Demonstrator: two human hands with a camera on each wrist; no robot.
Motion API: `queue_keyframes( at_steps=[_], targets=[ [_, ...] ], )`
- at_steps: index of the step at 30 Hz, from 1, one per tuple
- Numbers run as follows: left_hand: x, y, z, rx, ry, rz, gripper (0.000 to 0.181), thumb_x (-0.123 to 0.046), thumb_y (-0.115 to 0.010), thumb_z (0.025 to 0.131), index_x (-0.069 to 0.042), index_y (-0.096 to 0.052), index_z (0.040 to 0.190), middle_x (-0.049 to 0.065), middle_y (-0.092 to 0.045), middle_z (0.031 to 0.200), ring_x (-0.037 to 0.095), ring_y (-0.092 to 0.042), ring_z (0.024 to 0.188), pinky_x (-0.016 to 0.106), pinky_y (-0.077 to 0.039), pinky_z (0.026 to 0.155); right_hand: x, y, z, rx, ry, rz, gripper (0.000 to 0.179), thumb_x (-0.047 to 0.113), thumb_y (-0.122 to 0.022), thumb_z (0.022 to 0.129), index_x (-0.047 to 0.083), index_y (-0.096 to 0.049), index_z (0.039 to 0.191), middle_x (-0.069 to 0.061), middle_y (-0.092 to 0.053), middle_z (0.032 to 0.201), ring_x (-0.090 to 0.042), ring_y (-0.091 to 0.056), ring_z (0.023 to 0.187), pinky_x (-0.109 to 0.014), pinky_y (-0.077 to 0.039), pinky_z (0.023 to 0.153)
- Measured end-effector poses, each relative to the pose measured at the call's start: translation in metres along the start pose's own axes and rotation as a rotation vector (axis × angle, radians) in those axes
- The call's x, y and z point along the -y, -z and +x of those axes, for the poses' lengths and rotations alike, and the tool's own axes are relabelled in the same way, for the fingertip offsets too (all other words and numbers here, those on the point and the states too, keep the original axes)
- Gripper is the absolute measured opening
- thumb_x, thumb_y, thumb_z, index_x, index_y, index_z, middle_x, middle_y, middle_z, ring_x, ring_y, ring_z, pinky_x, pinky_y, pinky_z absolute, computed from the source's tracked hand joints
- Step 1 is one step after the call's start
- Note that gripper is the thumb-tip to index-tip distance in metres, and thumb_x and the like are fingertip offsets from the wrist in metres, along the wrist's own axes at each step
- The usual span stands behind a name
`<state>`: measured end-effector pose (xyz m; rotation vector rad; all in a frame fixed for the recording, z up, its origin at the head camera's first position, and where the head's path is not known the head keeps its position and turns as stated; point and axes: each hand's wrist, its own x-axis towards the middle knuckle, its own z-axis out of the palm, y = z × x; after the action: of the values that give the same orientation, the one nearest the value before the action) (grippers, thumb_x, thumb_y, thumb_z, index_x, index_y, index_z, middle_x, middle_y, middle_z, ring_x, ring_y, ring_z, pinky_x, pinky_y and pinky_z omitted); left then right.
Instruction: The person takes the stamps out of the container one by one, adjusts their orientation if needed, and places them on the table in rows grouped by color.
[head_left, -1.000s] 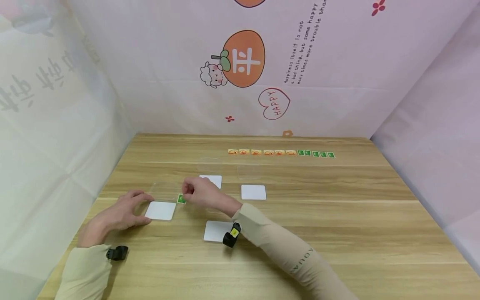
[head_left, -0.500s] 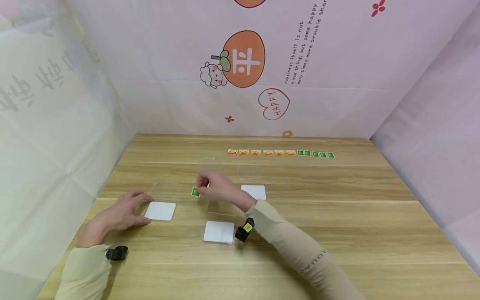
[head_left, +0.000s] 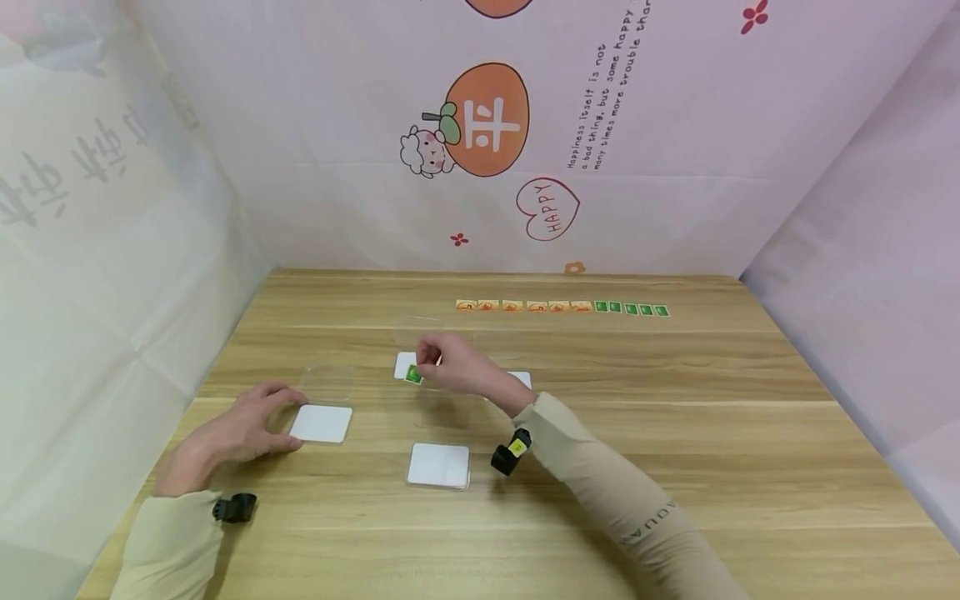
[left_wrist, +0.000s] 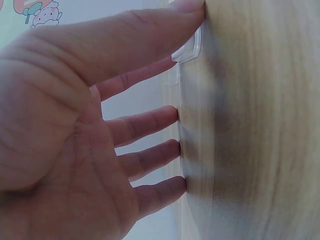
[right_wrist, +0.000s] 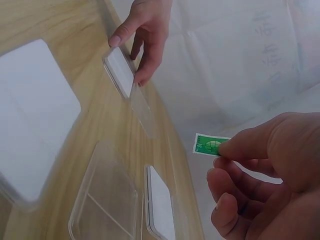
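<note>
My right hand (head_left: 459,364) pinches a small green stamp (head_left: 413,374) by one edge between thumb and forefinger. In the right wrist view the stamp (right_wrist: 206,144) has a white border and a globe-like print. From above, it overlaps the far white-filled clear plastic case (head_left: 402,363). My left hand (head_left: 255,421) holds the left clear plastic case (head_left: 321,423) at its left side, thumb at the near corner and forefinger at the far one. The left wrist view shows the other fingers (left_wrist: 145,125) stretched out, tips at the tabletop. That case's transparent lid (head_left: 330,382) lies folded back.
Another white-filled case (head_left: 522,379) is partly behind my right forearm. A fourth case (head_left: 439,465) lies nearer me. Orange stamps (head_left: 513,306) and green stamps (head_left: 632,308) form a row along the back. Printed cloth (head_left: 360,208) hangs behind the wooden table (head_left: 675,467).
My right hand has carried the stamp from beside the left case, right and away from me, to over the far case. My left hand has stayed at the left case.
</note>
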<state>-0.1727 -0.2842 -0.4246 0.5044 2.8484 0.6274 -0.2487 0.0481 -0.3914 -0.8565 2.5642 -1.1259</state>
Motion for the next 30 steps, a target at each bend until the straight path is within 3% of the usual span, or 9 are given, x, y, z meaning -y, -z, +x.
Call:
queue_keyframes(
  at_steps=[24,30],
  targets=[
    [-0.002,0.001,0.000,-0.003,0.012,0.011,0.055,-0.031,-0.080,0.080,-0.011,-0.059,0.127,0.032,-0.042,0.139,0.054,-0.039,0.125,0.069,-0.036,0.095,-0.029,0.032,-0.022,-0.032,-0.028,-0.050,0.004,0.009,-0.064,0.092,0.009,-0.060,0.090,-0.003,-0.060,0.083,-0.012,-0.051,0.073,-0.022,-0.041,0.062],
    [-0.001,0.001,0.000,0.000,0.013,0.009,0.056,-0.032,-0.080,0.081,-0.011,-0.059,0.127,0.032,-0.041,0.139,0.055,-0.039,0.126,0.069,-0.036,0.095,-0.037,0.044,-0.027,-0.026,-0.022,-0.052,0.004,0.006,-0.062,0.092,0.004,-0.060,0.092,-0.005,-0.060,0.082,-0.013,-0.051,0.071,-0.023,-0.042,0.060]
  ],
)
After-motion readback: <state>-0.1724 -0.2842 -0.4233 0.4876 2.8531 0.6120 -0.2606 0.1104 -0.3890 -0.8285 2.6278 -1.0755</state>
